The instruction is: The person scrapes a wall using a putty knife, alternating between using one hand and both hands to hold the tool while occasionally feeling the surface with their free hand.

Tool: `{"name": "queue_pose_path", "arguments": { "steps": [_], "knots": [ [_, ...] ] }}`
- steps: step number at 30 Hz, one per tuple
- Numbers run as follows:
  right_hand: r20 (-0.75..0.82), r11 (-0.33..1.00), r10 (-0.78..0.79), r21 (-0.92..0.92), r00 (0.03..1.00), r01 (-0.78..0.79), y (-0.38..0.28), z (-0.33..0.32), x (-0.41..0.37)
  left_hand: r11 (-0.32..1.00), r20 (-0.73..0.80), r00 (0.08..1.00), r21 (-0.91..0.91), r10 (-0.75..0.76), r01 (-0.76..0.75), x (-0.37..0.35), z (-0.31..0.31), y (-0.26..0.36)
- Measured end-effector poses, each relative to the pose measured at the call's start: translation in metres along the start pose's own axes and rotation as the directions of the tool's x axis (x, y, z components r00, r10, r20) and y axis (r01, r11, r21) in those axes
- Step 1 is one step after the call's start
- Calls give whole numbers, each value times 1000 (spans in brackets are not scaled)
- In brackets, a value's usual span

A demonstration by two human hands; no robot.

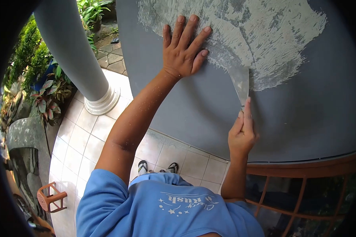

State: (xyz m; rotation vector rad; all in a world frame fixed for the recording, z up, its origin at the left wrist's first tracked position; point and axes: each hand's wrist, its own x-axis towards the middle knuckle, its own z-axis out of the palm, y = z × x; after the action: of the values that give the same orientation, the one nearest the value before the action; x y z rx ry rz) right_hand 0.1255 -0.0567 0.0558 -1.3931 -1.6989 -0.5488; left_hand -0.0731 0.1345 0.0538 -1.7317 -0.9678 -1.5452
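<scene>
My left hand [184,53] lies flat with fingers spread on the grey wall [213,114], at the lower left edge of a rough, whitish patch [273,39]. In my right hand [242,136] is a putty knife [240,81], gripped by its handle with one finger stretched along it toward the blade. The blade points up, and its tip meets the lower edge of the patch. Most of the handle is hidden inside my hand. Pale specks dot my left forearm.
A round grey column [77,47] with a white base [102,100] stands at the left. Below are pale floor tiles [87,118] and a small orange-brown stool [51,196]. Brown-framed window panes [296,193] are at lower right. Plants [47,98] grow beyond the column.
</scene>
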Motion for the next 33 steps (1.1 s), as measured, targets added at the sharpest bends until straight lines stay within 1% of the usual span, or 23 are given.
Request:
{"name": "queue_pose_path", "arguments": {
  "steps": [1, 4, 6, 10, 13, 14, 16, 19, 20, 21, 22, 25, 28, 31, 33],
  "knots": [
    [-22, 1000, -20, -13, 1000, 19, 1, -4, -2, 1000, 3, 1000, -10, -10, 10, 0, 0, 0],
    [-5, 998, 44, -52, 999, -44, 2, -1, -6, 1000, 22, 1000, 3, -20, 20, 0, -1, 0],
    [-16, 998, 47, -49, 999, -47, 4, -2, -4, 1000, 45, 999, 13, -22, 22, -1, -2, 1],
    [-42, 998, -42, -40, 998, 40, 8, -9, -7, 1000, 25, 999, 5, -25, 25, 1, -2, 1],
    [-32, 999, -37, 11, 999, 38, 5, 10, 4, 997, 39, 997, -18, -73, 74, 1, -1, 2],
    [8, 999, -36, 19, 999, 36, 3, 8, 5, 995, 57, 994, -24, -94, 95, 0, -3, 4],
    [58, 998, -38, 49, 998, 35, -5, 9, 13, 996, 59, 995, -34, -81, 84, -3, -3, 4],
    [-17, 999, 30, 24, 999, -30, 5, -8, 2, 997, 44, 996, -29, -73, 75, 0, 0, 1],
    [-19, 1000, 19, 12, 1000, -18, 6, -4, 4, 996, 45, 996, -22, -80, 81, -1, -1, 1],
    [-19, 1000, 20, 1, 1000, -20, 2, 3, 3, 1000, 45, 999, 13, -20, 19, 0, -2, 0],
    [-22, 1000, 28, -10, 999, -28, -1, 7, 2, 1000, 53, 998, 13, -23, 22, -2, -4, 0],
    [97, 997, 80, 12, 992, -81, -2, 10, 7, 1000, 52, 999, 10, -14, 14, 0, -3, -1],
    [-30, 999, 29, -34, 999, -30, 4, -12, -2, 999, 37, 999, 4, -35, 35, 1, 0, -2],
    [-38, 999, 29, -25, 999, -30, 2, 4, 1, 996, 54, 995, -28, -84, 86, -5, -2, 5],
    [15, 1000, 15, -6, 1000, -15, -5, 12, 6, 997, 60, 995, -21, -77, 78, 0, -4, 2]
  ]
}}
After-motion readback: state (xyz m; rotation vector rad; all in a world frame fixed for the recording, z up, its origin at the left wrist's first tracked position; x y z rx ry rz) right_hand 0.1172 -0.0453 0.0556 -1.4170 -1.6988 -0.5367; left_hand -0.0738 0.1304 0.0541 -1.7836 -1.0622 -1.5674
